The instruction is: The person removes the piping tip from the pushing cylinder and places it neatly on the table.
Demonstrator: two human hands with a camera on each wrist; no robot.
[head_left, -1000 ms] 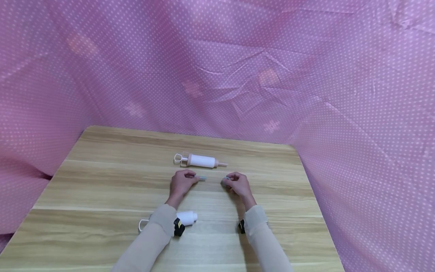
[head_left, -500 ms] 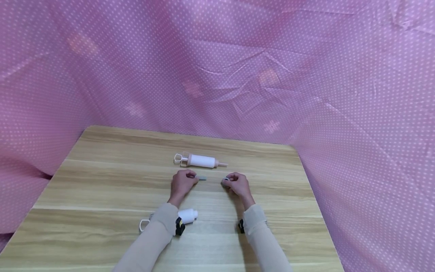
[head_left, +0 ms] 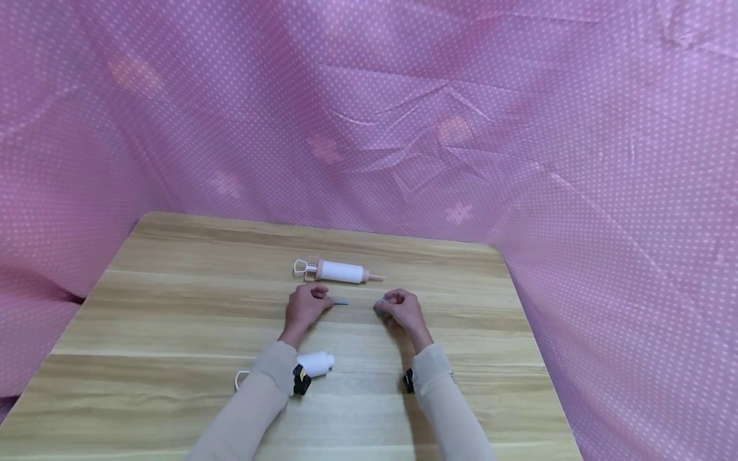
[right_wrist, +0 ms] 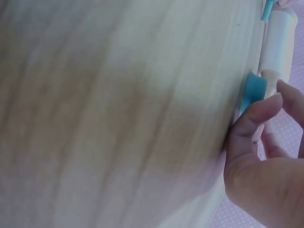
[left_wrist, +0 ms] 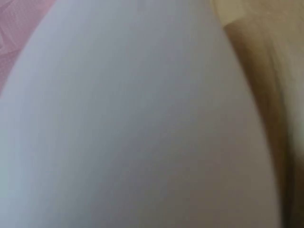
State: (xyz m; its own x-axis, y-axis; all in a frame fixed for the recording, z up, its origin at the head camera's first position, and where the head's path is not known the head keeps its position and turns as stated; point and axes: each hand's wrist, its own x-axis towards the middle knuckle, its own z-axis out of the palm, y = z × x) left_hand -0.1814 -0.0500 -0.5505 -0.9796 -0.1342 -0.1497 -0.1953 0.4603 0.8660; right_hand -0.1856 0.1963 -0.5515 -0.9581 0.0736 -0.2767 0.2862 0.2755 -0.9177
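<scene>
In the head view my left hand (head_left: pixel 305 309) pinches one end of a thin blue-green nozzle-like stick (head_left: pixel 341 301), which points right. Across a small gap, my right hand (head_left: pixel 403 312) holds a short blue-green cap-like piece (right_wrist: pixel 254 91) between thumb and fingers, low over the wood. The right wrist view also catches the tip of the stick (right_wrist: pixel 268 9). Beyond both hands lies a pink-and-white toy-like syringe (head_left: pixel 341 271). A second white syringe body (head_left: pixel 315 363) with a looped handle is partly hidden under my left forearm. A blurred pale surface fills most of the left wrist view.
The wooden table (head_left: pixel 173 307) carries these things. Its far edge meets a pink dotted cloth (head_left: pixel 369 128) that hangs behind it and at both sides. Black wrist devices sit at both cuffs, the left one (head_left: pixel 301 380) beside the second syringe.
Both hands stay in nearly the same place with their pieces. The small pieces turn slightly in the fingers, and the whole view shifts a little.
</scene>
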